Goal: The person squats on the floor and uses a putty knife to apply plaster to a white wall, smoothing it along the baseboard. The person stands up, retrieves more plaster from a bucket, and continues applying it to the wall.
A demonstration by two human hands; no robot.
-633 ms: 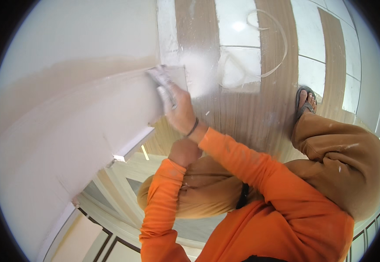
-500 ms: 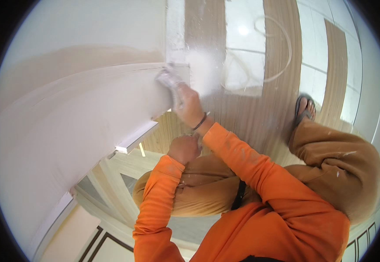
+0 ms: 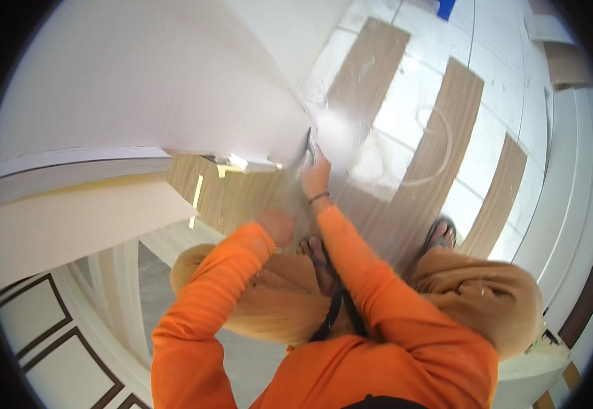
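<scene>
My right hand (image 3: 316,174) grips a narrow grey sanding tool (image 3: 310,145) against the lower corner of the smooth white wall (image 3: 174,95), where pale dust clouds the air. My left hand (image 3: 275,225) is lower, blurred by motion near my bent left leg, its fingers too smeared to read. Close by the wall's bottom edge lie a short white strip (image 3: 252,165) and yellow tape pieces (image 3: 197,201) on wood-look flooring.
White tiles alternate with wood-look planks (image 3: 460,102) toward the back. A thin pale looped line (image 3: 446,146), perhaps a cord, crosses them. My sandalled foot (image 3: 439,234) is at right. Also visible are a blue object (image 3: 445,8) and a long white ledge (image 3: 569,170).
The view has swung, showing more floor beyond the corner. My right hand and the tool have shifted lower and rightward in view, the tool more upright. My left hand has become blurrier.
</scene>
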